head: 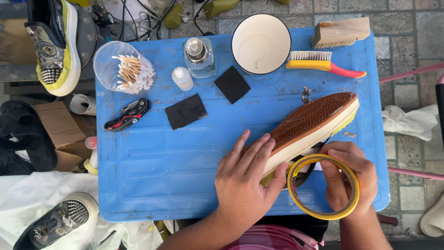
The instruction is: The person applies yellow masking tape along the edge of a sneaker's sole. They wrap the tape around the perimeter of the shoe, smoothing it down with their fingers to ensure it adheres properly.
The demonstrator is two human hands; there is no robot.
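Shoe (309, 124) lies sole-up and tilted on the right part of the blue tray (162, 176), its brown ribbed sole facing the camera, cream sidewall and a strip of yellow-green at the toe end. The left hand (245, 178) lies flat across the heel end, fingers spread over the sole and thumb against the sidewall, pressing it down. The right hand (349, 178) grips a roll of yellow tape (323, 187) just below the shoe, fingers curled through the ring and thumb on its rim; the roll touches the sidewall near the left thumb. Above the toe lies a small metal clip (305, 94). Further up the tray stand a white bowl (261, 44) with a dark rim, a yellow brush (323, 64) with a pink handle, and a wooden brush (340, 32) at the corner. To the left of the bowl are a glass bottle (199, 56) with a metal cap, a small white bottle (182, 78), and a clear cup (122, 68) of cotton swabs. Two black square pads (186, 111) (232, 84) lie in the middle, with a red and black knife (128, 114) to their left. Off the tray, a studded shoe (53, 44) sits at upper left, another (60, 222) at lower left, and black sandals (21, 136) between them.
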